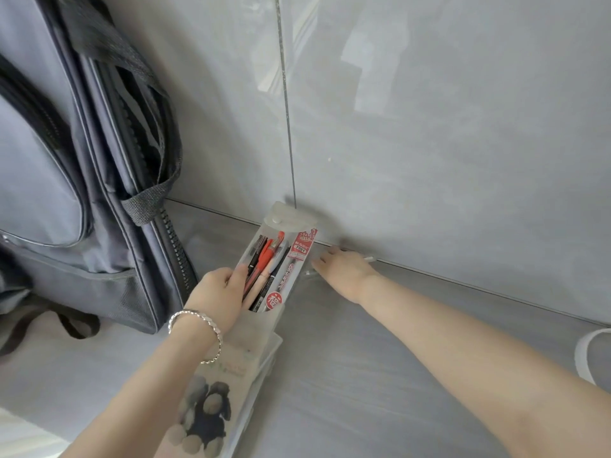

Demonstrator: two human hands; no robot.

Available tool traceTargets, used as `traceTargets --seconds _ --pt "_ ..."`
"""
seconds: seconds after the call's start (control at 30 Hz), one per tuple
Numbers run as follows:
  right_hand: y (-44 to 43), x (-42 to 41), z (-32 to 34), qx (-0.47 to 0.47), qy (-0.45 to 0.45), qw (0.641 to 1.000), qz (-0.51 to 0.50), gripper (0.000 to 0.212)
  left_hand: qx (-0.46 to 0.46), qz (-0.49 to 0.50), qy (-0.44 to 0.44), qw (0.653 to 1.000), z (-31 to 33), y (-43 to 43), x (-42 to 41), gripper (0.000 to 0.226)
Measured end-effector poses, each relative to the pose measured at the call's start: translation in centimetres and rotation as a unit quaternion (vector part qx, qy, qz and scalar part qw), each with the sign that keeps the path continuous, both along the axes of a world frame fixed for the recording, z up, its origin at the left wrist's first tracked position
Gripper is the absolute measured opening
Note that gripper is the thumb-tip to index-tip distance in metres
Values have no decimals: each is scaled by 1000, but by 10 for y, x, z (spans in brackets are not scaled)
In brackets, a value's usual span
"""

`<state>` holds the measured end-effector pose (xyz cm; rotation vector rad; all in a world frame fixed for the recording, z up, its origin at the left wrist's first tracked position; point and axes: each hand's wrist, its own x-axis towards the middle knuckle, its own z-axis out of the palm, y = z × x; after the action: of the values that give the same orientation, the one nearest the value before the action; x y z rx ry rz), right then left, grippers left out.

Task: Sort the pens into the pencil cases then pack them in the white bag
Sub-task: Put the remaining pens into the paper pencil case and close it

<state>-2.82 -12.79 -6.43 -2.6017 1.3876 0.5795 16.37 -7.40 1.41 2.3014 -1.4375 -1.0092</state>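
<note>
Frosted pencil case (291,219), red and black pens (266,259) inside

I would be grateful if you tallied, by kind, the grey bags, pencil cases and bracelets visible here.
Grey bag: 1
Pencil cases: 2 (open pencil case, printed pencil case)
Bracelet: 1
Total: 4

1. Hard on your left, the grey bag (66,160) stands tall, its black strap (145,206) drooping low. No way through there.
2. Dead ahead the wall (429,127) shuts off the back. Your right hand (344,272) is right up against its foot, fingers curled over a pen (369,258).
3. The open pencil case (281,259) runs from the wall toward you, with your left hand (218,292) gripping its left side. Only a narrow gap parts it from the bag.
4. A second case (211,408) lies under its near end.
5. To the right, the grey surface (363,391) lies open out to a white strap (588,352).
</note>
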Motion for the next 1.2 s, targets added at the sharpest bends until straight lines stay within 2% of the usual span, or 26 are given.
traceTargets --seconds 0.07,0.13,0.2,0.3,0.5,0.6,0.67,0.7,0.77,0.87,0.93,1.07,1.1,1.13,1.2 --pt "4 -7 2 32 19 999 -12 38 0 4 1 1000 -1 0 3 46" --pt "11 -11 7 66 0 997 -39 35 1 3 1 1000 -3 0 5 46" --pt "15 -8 10 62 -37 996 -43 38 -2 6 3 1000 -3 0 6 47" --pt "13 11 8 61 -48 997 -22 46 -2 14 7 1000 -2 1 6 46" --pt "16 42 -1 80 0 997 -18 8 -5 16 10 1000 2 7 6 45" --pt "29 27 -1 40 18 999 -28 18 -2 11 14 1000 2 12 3 46" --pt "44 4 -1 52 -31 990 -127 24 4 1 16 1000 1 18 -2 46" --pt "54 -10 0 67 -74 974 -202 24 7 -6 20 1000 1 22 -6 46" --pt "75 -39 1 84 -181 914 -354 12 14 -18 29 999 -1 29 -18 46" --pt "110 -75 12 48 -347 760 -548 14 25 -31 50 998 -5 43 -42 47" --pt "130 -87 29 12 -443 659 -608 18 42 -42 66 996 -9 52 -59 47" --pt "162 -97 79 -32 -600 500 -624 27 62 -94 82 990 -15 75 -96 47" --pt "168 -96 89 -18 -629 471 -618 26 63 -108 82 989 -14 81 -105 47" --pt "173 -92 96 -1 -647 458 -610 26 61 -117 86 988 -14 86 -112 46" --pt "184 -82 98 17 -645 471 -602 28 52 -135 99 985 -13 97 -126 44"
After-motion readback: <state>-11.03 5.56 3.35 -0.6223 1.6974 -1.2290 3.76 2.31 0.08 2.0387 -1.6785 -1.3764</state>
